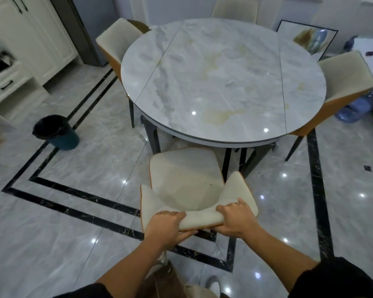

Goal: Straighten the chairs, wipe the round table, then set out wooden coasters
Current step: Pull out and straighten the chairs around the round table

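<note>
The left hand curls over the top backrest edge of the near chair, which (cream padding, orange shell, curved wings) points its seat at the glossy, marble-patterned round table just ahead. The right hand grips the same edge.

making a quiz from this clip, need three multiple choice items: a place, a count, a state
1. The bin stands: A) on the floor left of the round table B) on the table C) on a chair
2. Chairs around the table: A) two B) four C) six
3. The hands: A) hang free B) both grip the near chair C) wipe the table
A, it sits on the floor; B, near chair, left chair, far chair, right chair; B, left hand and right hand curl over its backrest.
</note>
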